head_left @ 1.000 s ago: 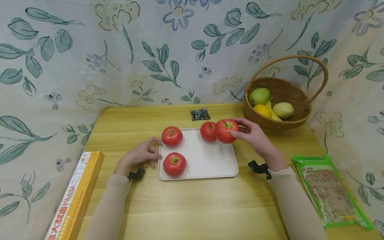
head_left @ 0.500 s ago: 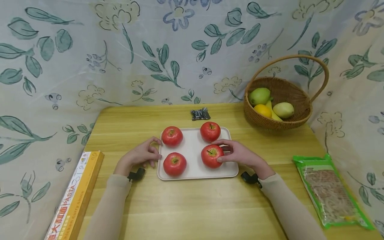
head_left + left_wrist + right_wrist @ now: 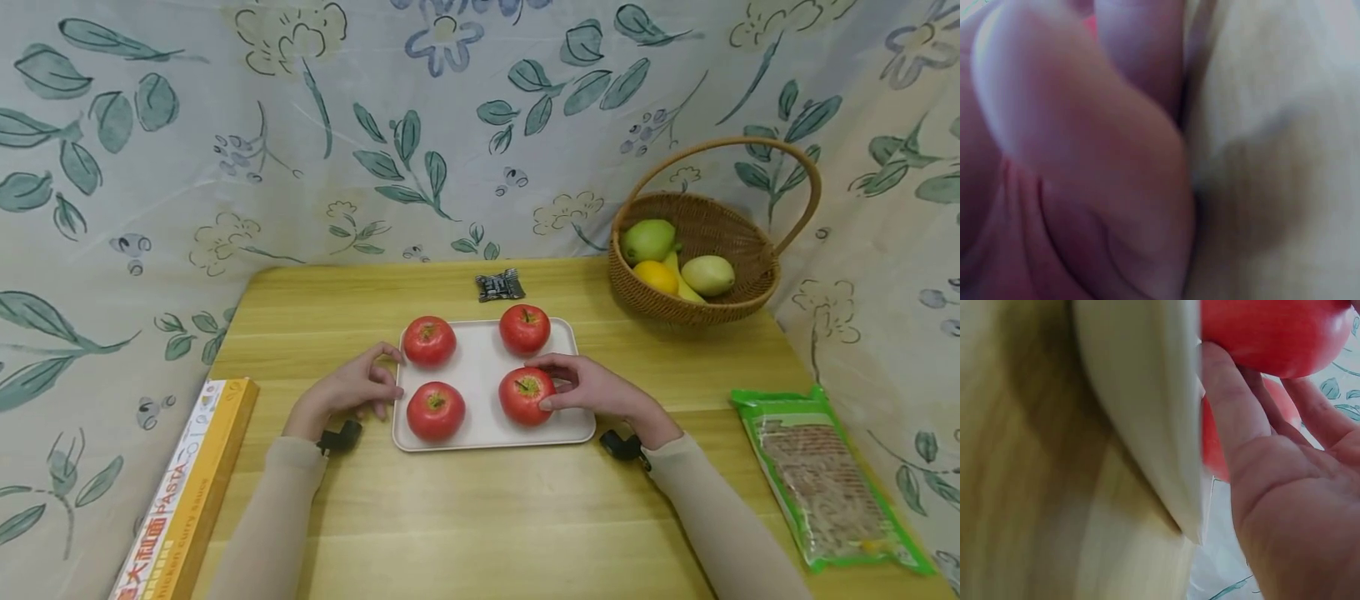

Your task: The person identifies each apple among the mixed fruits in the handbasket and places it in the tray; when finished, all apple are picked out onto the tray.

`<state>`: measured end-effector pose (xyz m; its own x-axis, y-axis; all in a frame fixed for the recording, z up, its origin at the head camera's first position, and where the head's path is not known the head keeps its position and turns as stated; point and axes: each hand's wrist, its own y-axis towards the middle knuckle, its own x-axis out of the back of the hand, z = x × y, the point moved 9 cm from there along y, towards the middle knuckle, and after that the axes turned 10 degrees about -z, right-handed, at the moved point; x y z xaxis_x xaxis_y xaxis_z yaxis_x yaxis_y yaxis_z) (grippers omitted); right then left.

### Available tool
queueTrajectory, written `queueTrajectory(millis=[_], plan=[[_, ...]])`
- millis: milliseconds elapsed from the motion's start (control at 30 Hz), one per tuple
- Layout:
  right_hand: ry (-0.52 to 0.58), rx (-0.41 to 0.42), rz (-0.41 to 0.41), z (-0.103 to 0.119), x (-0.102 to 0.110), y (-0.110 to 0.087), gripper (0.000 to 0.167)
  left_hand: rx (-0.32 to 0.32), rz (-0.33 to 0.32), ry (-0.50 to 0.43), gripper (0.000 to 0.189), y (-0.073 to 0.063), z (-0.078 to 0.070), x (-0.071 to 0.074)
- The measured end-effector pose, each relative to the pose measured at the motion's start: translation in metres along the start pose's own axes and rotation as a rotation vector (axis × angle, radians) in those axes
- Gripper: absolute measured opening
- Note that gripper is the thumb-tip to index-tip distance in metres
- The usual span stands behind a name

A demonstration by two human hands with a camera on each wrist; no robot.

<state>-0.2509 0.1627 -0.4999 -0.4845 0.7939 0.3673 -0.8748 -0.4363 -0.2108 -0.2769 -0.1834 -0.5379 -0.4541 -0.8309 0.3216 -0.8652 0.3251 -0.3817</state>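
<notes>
A white rectangular tray lies on the table with red apples at its corners. Two of them, a back left apple and a front left apple, sit along the left side. Behind the right hand is the back right apple. My right hand grips the front right apple from its right side, thumb in front and fingers behind; the right wrist view shows the fingers against its red skin. My left hand has its loosely bent fingertips right at the tray's left rim.
At the back right stands a wicker basket holding several fruits. A small black wrapped packet lies behind the tray. A yellow pasta box is at the left edge, and a green-edged food bag at the right.
My right hand has brought its apple leftward and toward me, from beside the back right apple down to the tray's front right. The left hand has stayed at the rim.
</notes>
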Motion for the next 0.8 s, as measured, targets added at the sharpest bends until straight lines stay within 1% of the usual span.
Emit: queueTrajectory(millis=[267, 500, 633, 800], plan=[[-0.012, -0.024, 0.024, -0.005, -0.0011, 0.0009, 0.069, -0.002, 0.001, 0.002, 0.061, -0.0021, 0.0011, 0.0009], [0.004, -0.004, 0.042, -0.0058, -0.0015, 0.0041, 0.077, 0.004, -0.004, -0.002, 0.062, -0.0011, 0.003, 0.0019], [0.012, 0.001, 0.046, -0.0049, -0.002, 0.0019, 0.077, -0.004, 0.005, 0.0, 0.062, 0.0002, 0.0031, 0.0004], [0.024, -0.014, 0.049, -0.0055, -0.0024, 0.0003, 0.078, -0.005, 0.001, 0.017, 0.061, 0.0003, 0.0026, 0.0]])
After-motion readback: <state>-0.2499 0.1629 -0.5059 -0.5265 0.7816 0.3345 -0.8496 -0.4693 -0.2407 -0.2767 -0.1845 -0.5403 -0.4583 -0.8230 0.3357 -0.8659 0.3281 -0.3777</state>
